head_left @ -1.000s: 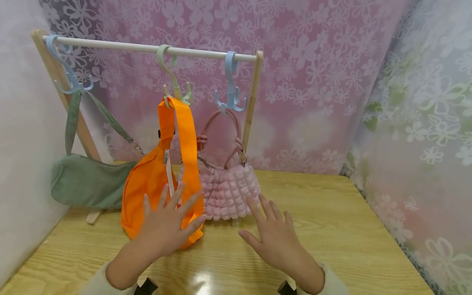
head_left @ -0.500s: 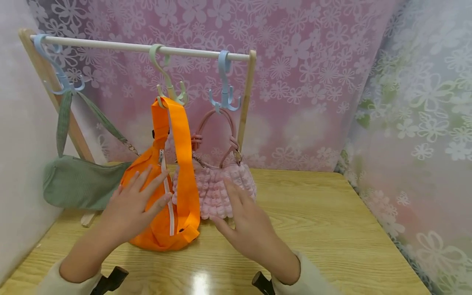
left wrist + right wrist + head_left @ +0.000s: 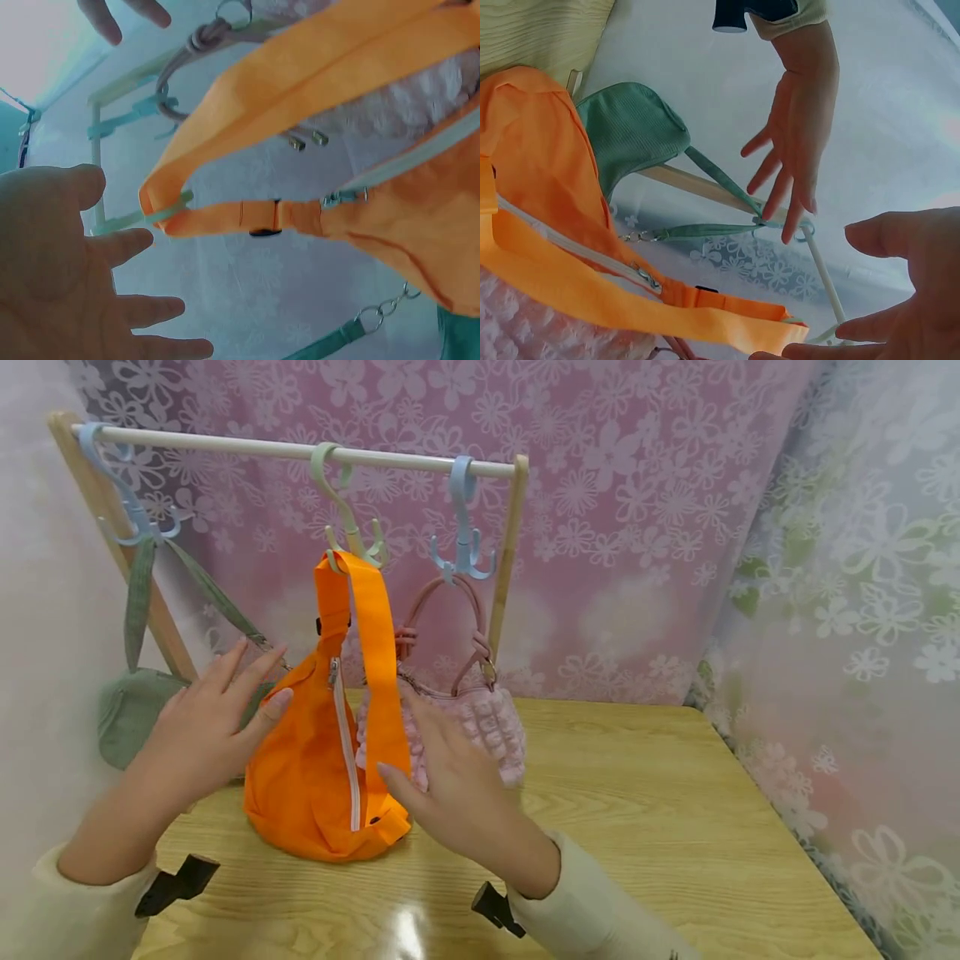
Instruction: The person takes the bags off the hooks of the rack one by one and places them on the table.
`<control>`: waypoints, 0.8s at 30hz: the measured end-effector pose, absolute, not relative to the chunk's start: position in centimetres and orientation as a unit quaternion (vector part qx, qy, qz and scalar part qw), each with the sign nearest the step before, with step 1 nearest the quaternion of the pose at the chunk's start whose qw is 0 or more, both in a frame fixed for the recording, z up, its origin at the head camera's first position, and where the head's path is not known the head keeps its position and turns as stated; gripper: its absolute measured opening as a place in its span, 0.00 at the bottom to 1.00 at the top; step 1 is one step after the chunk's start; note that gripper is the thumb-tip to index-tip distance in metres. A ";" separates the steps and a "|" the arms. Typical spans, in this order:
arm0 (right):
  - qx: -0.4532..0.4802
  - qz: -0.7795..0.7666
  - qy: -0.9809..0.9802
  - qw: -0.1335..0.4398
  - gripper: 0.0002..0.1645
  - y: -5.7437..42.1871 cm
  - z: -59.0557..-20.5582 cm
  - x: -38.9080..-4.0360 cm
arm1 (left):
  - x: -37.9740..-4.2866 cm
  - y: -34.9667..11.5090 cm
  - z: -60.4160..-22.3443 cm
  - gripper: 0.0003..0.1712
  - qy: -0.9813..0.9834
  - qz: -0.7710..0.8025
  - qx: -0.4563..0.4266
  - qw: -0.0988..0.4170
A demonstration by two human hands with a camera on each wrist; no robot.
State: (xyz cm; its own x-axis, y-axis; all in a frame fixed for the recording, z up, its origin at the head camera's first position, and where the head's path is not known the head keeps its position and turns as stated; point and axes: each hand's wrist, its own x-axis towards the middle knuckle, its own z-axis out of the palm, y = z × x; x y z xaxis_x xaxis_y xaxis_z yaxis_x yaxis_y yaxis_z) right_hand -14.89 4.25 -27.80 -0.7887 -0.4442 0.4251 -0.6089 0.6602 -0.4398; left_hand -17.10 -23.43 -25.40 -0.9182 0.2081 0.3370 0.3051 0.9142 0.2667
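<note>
An orange sling bag (image 3: 303, 777) with a white zipper hangs by its strap from a pale green hook (image 3: 347, 518). My left hand (image 3: 198, 727), fingers spread, is to the left of it and overlaps the green corduroy shoulder bag (image 3: 131, 710) in the head view. My right hand (image 3: 457, 785) stands to the right of the orange strap with straight fingers, covering part of a pink puffy handbag (image 3: 502, 735). In the left wrist view the left palm (image 3: 52, 262) is bare. The right fingers (image 3: 877, 326) hold nothing in the right wrist view.
A wooden rack with a white rod (image 3: 225, 442) carries the hooks, including a blue hook (image 3: 127, 502) at left and another blue hook (image 3: 463, 527) at right. Below lies a wooden table (image 3: 637, 827). A floral curtain (image 3: 615, 527) hangs behind.
My left hand has moved left and up, off the orange bag to in front of the green one. The right hand has shifted left toward the orange strap. The bags stay hanging.
</note>
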 end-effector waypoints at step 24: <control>0.374 0.311 -0.867 0.113 0.42 -4.9 -22.2 -20.9 | -23.0 -30.0 -18.1 0.37 -0.896 -0.181 -0.085 0.397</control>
State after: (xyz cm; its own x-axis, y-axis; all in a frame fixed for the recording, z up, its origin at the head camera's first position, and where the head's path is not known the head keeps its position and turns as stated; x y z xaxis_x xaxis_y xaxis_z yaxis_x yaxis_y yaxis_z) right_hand -20.91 -4.93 -22.15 -0.6946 -0.5778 0.4285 -0.7185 0.5274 -0.4535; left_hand -23.02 -30.02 -18.11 -0.6700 0.0097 0.7423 0.2965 0.9202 0.2556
